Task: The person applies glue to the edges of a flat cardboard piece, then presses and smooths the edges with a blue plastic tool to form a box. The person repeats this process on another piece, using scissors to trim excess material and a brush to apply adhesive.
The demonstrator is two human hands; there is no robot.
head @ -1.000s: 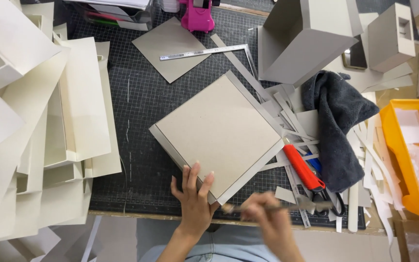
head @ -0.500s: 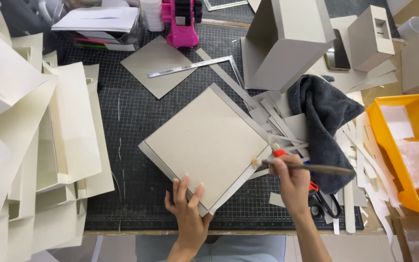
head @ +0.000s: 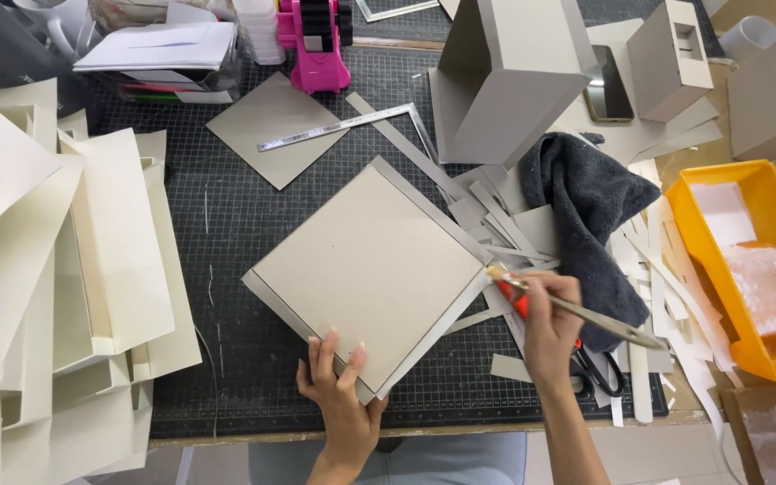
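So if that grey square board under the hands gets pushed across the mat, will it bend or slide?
The grey board lies flat with crisp edges, so it is probably stiff. It looks thin, so likely light, and may slide easily on the cutting mat. The left hand pressing its near corner probably keeps it from shifting.

Not much of the person in view, honestly; just two bare forearms coming up from the bottom edge and the two hands; no sleeves anywhere, so whatever top is worn ends above where the view cuts off. The left hand (head: 341, 400) has no rings, no watch and no bracelet that I can spot; its nails look short with pale tips, though it's too small to say if that's polish. The right hand (head: 550, 325) is the same story; bare wrist, no jewellery, no glove. Between the forearms, low down, there's a patch of light blue-grey fabric; probably the lap, can't tell the garment.
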